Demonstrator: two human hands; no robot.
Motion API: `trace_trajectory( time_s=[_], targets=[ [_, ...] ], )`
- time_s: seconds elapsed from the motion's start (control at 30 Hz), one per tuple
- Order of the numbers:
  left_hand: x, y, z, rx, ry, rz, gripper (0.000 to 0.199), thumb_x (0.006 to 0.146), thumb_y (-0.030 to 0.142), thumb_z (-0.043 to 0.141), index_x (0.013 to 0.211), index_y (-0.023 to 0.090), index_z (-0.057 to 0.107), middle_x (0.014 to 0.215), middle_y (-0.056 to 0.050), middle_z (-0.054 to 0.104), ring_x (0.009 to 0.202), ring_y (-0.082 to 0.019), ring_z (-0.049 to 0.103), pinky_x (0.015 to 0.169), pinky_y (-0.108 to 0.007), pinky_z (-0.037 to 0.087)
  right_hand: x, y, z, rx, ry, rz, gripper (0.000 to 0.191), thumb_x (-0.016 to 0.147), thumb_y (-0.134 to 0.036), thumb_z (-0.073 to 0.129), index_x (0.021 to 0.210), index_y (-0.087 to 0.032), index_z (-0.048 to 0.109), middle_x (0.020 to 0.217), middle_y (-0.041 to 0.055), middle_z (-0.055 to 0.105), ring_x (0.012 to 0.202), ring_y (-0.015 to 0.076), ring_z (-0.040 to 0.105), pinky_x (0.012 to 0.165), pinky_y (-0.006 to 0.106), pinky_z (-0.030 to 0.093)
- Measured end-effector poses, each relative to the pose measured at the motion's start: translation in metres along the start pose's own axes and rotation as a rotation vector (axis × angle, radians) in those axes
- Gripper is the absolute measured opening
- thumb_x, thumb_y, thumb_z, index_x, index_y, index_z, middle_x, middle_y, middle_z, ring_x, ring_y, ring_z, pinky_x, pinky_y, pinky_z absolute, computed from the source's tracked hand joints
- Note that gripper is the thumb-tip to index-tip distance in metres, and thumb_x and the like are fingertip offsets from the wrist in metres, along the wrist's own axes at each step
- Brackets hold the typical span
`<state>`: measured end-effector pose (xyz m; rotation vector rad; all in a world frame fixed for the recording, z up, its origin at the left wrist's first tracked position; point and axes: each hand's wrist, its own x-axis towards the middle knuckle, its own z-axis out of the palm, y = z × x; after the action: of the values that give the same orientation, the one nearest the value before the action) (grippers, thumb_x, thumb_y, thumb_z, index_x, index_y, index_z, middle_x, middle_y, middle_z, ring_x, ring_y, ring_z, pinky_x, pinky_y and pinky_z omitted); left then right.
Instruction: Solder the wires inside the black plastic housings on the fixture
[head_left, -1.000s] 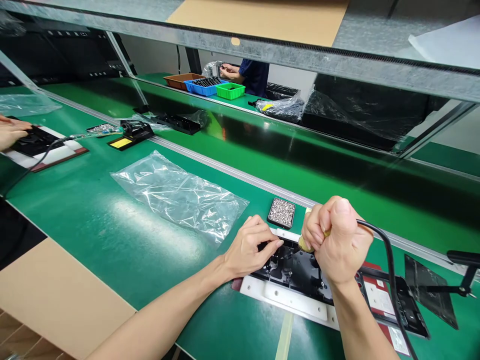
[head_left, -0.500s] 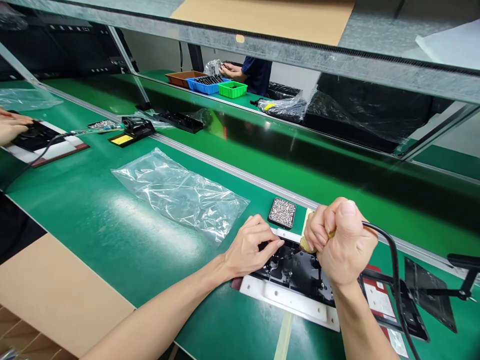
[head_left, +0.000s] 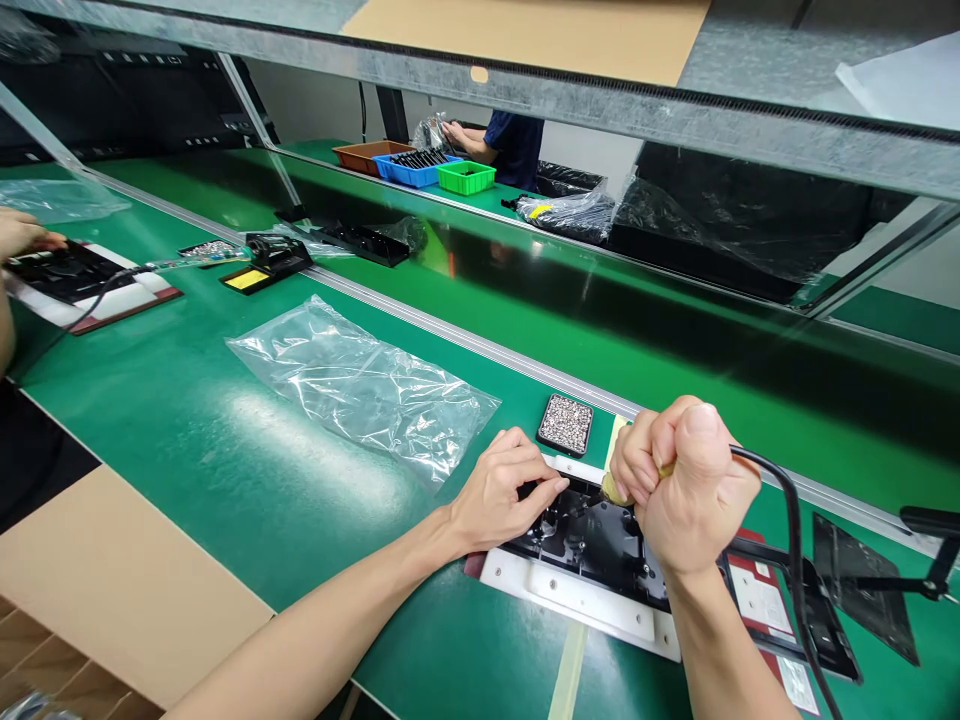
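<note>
In the head view, a black plastic panel (head_left: 611, 545) with moulded posts lies in a white fixture (head_left: 574, 598). My right hand (head_left: 686, 480) is closed in a fist around the yellow handle of a soldering iron (head_left: 613, 490), held over the panel; its black cord leaves the back of the fist. The iron's tip is hard to make out. Over the panel's left end, my left hand (head_left: 510, 490) has thumb and forefinger pinched together; whatever they hold is too small to see. Just beyond the fixture sits a small black tray (head_left: 566, 424) full of tiny metal parts.
A clear plastic bag (head_left: 367, 390) lies left of the fixture. On the right are a black frame (head_left: 825, 620) and a dark plate (head_left: 862, 590). Further left, a co-worker's hand (head_left: 26, 232) is over another fixture, near an iron stand (head_left: 266, 262). A metal shelf (head_left: 480, 75) crosses above.
Both my hands stay almost where they were over the panel. At the far left, the co-worker's hand has lifted and shifted, baring more of the black part there.
</note>
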<state>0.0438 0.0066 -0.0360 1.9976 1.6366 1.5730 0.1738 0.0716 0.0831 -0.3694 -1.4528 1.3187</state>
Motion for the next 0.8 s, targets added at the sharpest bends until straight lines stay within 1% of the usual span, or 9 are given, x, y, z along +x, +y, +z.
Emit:
trace_trajectory(
  time_s=[0.53, 0.8],
  targets=[
    [-0.0017, -0.0007, 0.0, -0.005, 0.005, -0.003, 0.018, 0.099, 0.023, 0.063, 0.084, 0.017, 0.072, 0.077, -0.003, 0.068, 0.081, -0.019, 0.052, 0.08, -0.04, 0.041, -0.0014, -0.0005, 0.0012, 0.011, 0.0, 0.002, 0.046, 0.099, -0.041, 0.056, 0.06, -0.021, 0.041, 0.047, -0.0051, 0.035, 0.038, 0.0081, 0.033, 0.032, 0.022, 0.027],
    [-0.0019, 0.0004, -0.0009, 0.003, -0.005, -0.005, 0.019, 0.099, 0.024, 0.063, 0.085, 0.017, 0.072, 0.078, -0.003, 0.068, 0.081, -0.02, 0.051, 0.08, -0.04, 0.042, -0.0015, -0.0006, 0.0015, 0.02, 0.003, 0.008, 0.046, 0.1, -0.039, 0.055, 0.061, -0.02, 0.04, 0.048, -0.0051, 0.036, 0.038, 0.0075, 0.034, 0.032, 0.021, 0.027]
  ],
)
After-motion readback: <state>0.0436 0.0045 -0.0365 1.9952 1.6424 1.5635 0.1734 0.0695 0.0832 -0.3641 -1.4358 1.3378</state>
